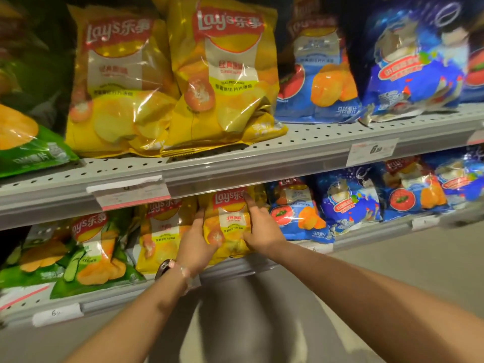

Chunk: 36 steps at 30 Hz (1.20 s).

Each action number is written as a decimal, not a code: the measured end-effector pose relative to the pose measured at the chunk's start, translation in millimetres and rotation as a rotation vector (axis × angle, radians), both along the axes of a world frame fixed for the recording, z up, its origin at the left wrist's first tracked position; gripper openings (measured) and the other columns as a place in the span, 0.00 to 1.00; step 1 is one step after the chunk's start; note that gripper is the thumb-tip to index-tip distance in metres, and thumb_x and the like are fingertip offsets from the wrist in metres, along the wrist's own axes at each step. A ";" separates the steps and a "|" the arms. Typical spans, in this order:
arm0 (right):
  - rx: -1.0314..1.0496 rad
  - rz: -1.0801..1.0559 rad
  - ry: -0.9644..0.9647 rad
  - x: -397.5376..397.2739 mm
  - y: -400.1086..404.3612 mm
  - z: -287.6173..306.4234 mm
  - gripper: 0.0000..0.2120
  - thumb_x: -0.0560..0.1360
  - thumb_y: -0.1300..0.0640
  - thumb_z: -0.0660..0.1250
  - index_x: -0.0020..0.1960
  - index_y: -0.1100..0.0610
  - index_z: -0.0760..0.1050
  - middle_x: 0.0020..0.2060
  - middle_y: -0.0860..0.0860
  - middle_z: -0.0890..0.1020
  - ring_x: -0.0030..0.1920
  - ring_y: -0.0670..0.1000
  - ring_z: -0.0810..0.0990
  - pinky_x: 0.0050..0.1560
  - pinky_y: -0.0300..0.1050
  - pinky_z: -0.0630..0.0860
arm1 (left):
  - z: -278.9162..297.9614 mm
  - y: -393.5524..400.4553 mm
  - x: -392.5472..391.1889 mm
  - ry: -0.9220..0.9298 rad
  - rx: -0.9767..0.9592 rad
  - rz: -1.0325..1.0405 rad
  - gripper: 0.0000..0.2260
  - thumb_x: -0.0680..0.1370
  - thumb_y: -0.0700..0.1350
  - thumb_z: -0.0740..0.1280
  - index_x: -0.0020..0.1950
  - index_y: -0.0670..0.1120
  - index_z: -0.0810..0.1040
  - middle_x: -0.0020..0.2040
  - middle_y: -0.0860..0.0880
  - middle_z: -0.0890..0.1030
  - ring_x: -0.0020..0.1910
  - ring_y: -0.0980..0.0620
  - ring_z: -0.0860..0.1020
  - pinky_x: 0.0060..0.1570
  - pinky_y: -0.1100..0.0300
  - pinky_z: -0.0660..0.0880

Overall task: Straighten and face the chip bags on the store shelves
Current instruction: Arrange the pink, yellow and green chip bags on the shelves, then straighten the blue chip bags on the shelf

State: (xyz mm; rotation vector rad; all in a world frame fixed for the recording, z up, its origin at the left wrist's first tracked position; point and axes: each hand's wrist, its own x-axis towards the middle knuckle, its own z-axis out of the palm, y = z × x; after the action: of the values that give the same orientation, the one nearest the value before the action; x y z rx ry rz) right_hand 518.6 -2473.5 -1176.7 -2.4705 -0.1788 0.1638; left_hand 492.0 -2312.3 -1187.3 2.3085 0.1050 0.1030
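On the lower shelf [235, 269] a yellow Lay's chip bag [230, 221] stands upright, label facing out. My left hand [195, 244] grips its left edge, thumb across the lower front. My right hand [262, 226] holds the right edge, fingers reaching up along the side toward the logo. Beside it on the left stands a second yellow bag [162, 231], partly behind my left hand. Two larger yellow bags [167, 82] stand on the upper shelf [301, 148], the right one overlapping the left.
Green cucumber bags [91, 252] lean at the lower left. Blue tomato bags [298, 213] and dark blue bags [351, 200] fill the lower right. More blue bags [319, 69] stand on the upper shelf. Price tags [131, 191] hang on the rails. Grey floor [392, 263] lies below.
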 end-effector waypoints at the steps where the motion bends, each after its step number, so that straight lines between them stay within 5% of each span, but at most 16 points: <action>1: 0.009 0.012 0.002 0.1 -0.3 -0.3 0.43 0.73 0.62 0.69 0.77 0.50 0.45 0.65 0.59 0.68 0.64 0.60 0.72 0.64 0.50 0.70 | 1.8 -0.7 -0.5 0.016 0.027 0.003 0.36 0.72 0.40 0.73 0.76 0.44 0.60 0.62 0.43 0.78 0.60 0.41 0.76 0.55 0.58 0.71; 6: 0.046 0.093 0.018 8.4 -10.8 -2.2 0.41 0.74 0.64 0.66 0.77 0.50 0.46 0.64 0.60 0.68 0.64 0.61 0.71 0.63 0.50 0.70 | 10.1 -20.9 -7.3 0.008 0.132 0.114 0.26 0.75 0.41 0.69 0.71 0.42 0.65 0.57 0.39 0.80 0.55 0.39 0.78 0.49 0.56 0.72; 9: 0.114 0.164 0.036 12.8 -20.3 0.5 0.42 0.73 0.62 0.68 0.77 0.49 0.46 0.64 0.60 0.68 0.64 0.61 0.71 0.61 0.49 0.70 | 13.1 -38.2 -13.9 -0.003 0.114 0.183 0.29 0.72 0.38 0.71 0.71 0.40 0.64 0.50 0.44 0.79 0.47 0.44 0.78 0.45 0.56 0.74; 15: 0.352 0.328 -0.078 -9.1 -104.0 23.7 0.38 0.74 0.59 0.67 0.77 0.50 0.50 0.72 0.55 0.64 0.68 0.55 0.68 0.67 0.49 0.68 | 28.7 -96.6 -16.2 -0.140 0.056 0.303 0.25 0.69 0.36 0.74 0.63 0.38 0.68 0.58 0.38 0.76 0.58 0.38 0.74 0.58 0.43 0.72; 20: 0.314 0.152 -0.286 -9.2 -240.2 27.3 0.36 0.73 0.61 0.68 0.76 0.53 0.55 0.73 0.51 0.63 0.74 0.49 0.60 0.68 0.29 0.52 | 34.8 -182.9 -7.2 -0.164 -0.058 0.171 0.33 0.69 0.38 0.75 0.71 0.40 0.64 0.66 0.41 0.73 0.64 0.42 0.72 0.65 0.48 0.69; 23: 0.154 -0.039 -0.375 11.9 -308.9 26.5 0.37 0.71 0.58 0.70 0.75 0.58 0.58 0.70 0.58 0.67 0.71 0.56 0.63 0.70 0.41 0.57 | 31.9 -237.7 9.9 -0.121 -0.084 0.115 0.36 0.67 0.39 0.77 0.71 0.43 0.65 0.62 0.42 0.72 0.60 0.43 0.73 0.60 0.51 0.72; 26: -0.044 -0.216 -0.380 35.9 -354.9 19.7 0.30 0.69 0.53 0.73 0.66 0.64 0.69 0.54 0.64 0.73 0.58 0.63 0.71 0.59 0.53 0.64 | 28.2 -283.8 32.1 -0.087 -0.062 0.137 0.24 0.65 0.43 0.79 0.53 0.43 0.70 0.53 0.41 0.74 0.47 0.46 0.76 0.42 0.63 0.74; 27: -0.085 -0.279 -0.363 42.8 -366.6 17.3 0.26 0.69 0.51 0.73 0.60 0.65 0.72 0.52 0.64 0.74 0.56 0.63 0.72 0.57 0.54 0.64 | 25.9 -293.9 39.2 -0.052 -0.073 0.142 0.23 0.64 0.45 0.80 0.51 0.41 0.71 0.53 0.40 0.75 0.48 0.46 0.76 0.45 0.60 0.75; 29: -0.069 -0.377 -0.312 56.3 -386.6 16.5 0.25 0.69 0.48 0.73 0.55 0.66 0.72 0.53 0.65 0.74 0.56 0.64 0.71 0.57 0.55 0.66 | 23.2 -309.0 50.6 0.024 -0.102 0.161 0.26 0.63 0.47 0.81 0.53 0.38 0.74 0.52 0.39 0.77 0.50 0.44 0.77 0.49 0.54 0.76; 31: -0.034 -0.422 -0.252 68.5 -401.9 18.4 0.26 0.70 0.47 0.72 0.55 0.67 0.71 0.54 0.65 0.73 0.57 0.63 0.71 0.56 0.54 0.66 | 24.8 -317.8 58.6 0.091 -0.128 0.201 0.24 0.63 0.49 0.81 0.50 0.37 0.76 0.49 0.38 0.80 0.44 0.45 0.79 0.41 0.59 0.76; 36: 0.215 -0.393 -0.151 79.8 -420.3 16.9 0.34 0.68 0.56 0.76 0.67 0.65 0.64 0.59 0.63 0.76 0.59 0.61 0.75 0.59 0.52 0.72 | 20.5 -319.5 72.1 0.229 -0.173 0.309 0.21 0.66 0.52 0.79 0.41 0.35 0.79 0.43 0.37 0.82 0.44 0.40 0.80 0.45 0.44 0.77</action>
State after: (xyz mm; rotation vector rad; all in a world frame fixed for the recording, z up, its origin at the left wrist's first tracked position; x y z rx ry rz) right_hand 598.5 -2893.8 -1159.8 -2.2509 0.2156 -0.2004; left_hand 564.1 -2631.9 -1166.7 2.1083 0.5661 -0.0146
